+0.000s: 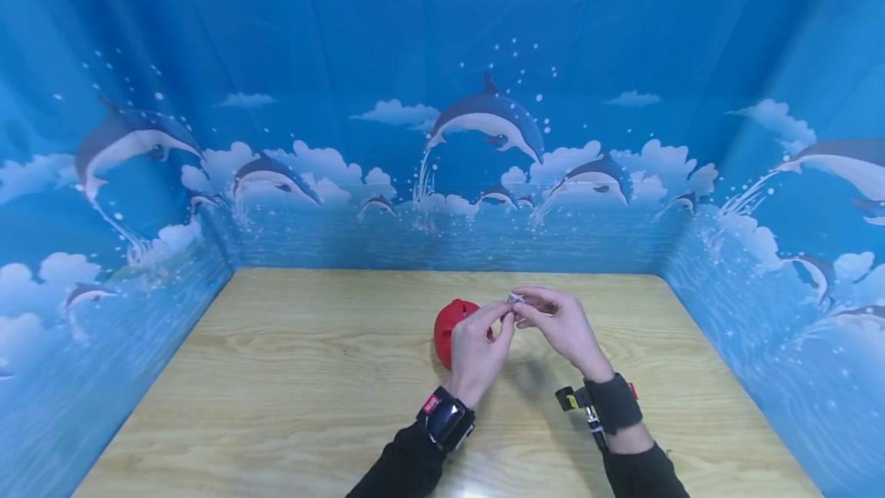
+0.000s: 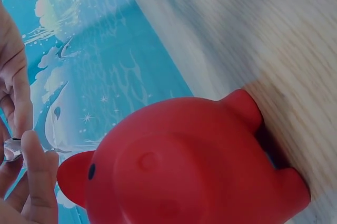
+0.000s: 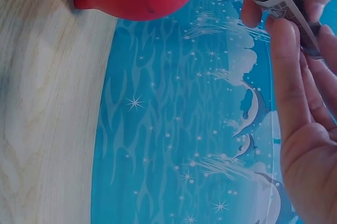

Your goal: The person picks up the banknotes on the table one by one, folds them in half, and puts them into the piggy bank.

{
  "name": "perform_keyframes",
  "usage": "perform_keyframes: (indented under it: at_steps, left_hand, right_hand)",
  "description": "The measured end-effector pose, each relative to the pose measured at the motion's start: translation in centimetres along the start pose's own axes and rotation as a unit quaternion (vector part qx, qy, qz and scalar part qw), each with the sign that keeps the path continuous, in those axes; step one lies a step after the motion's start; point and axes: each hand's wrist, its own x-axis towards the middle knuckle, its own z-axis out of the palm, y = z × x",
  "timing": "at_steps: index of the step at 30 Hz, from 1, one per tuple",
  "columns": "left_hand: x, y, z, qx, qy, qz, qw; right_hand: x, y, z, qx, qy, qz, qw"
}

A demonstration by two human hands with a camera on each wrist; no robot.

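Observation:
Both hands meet above the table around a small folded banknote [image 3: 289, 16], grey with printed patterns. My left hand [image 1: 477, 348] pinches it from the left, between thumb and fingertips. From the other side, my right hand [image 1: 563, 325] pinches it too, as the right wrist view shows close up. A red piggy bank [image 1: 449, 329] stands on the table just behind and left of my left hand, which partly covers it in the head view. Its snout and an ear face the left wrist camera. The slot on its top is hard to make out.
The pale wooden table [image 1: 290, 375] stretches out on both sides of the hands. A blue curtain [image 1: 359, 175] printed with dolphins closes off its back and sides. Straps with camera gear sit on both wrists.

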Motion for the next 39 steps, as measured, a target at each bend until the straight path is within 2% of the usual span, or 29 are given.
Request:
perform_keyframes:
  at_steps: [8,13,18,22,29,35,39]
  left_hand:
    - [-0.2,-0.1,0.1,-0.004,-0.02,0.01,0.9997]
    - [-0.2,-0.2,0.0,-0.004,-0.022,0.021,0.9995]
    - [-0.4,-0.3,-0.5,-0.003,-0.035,0.01,0.9993]
    - [-0.5,-0.5,-0.8,-0.003,-0.046,0.007,0.9989]
    - [-0.7,-0.7,-1.6,0.001,-0.046,0.015,0.9988]
    - [-1.0,-1.2,-2.4,0.024,-0.045,0.017,0.9986]
    - [-0.9,-1.6,-2.7,0.022,-0.045,0.011,0.9987]
  right_hand:
    - [0.0,0.2,0.0,0.007,0.008,0.001,0.9999]
    - [0.2,0.3,0.2,0.008,0.005,0.007,0.9999]
    - [0.2,0.3,0.6,0.008,-0.002,0.012,0.9999]
    - [0.1,0.3,1.2,0.02,0.002,0.0,0.9998]
    - [0.0,0.2,2.1,0.021,0.01,-0.023,0.9994]
    - [0.0,0.4,3.0,0.033,0.003,-0.012,0.9994]
    - [0.1,0.3,3.4,0.033,-0.004,-0.009,0.9994]
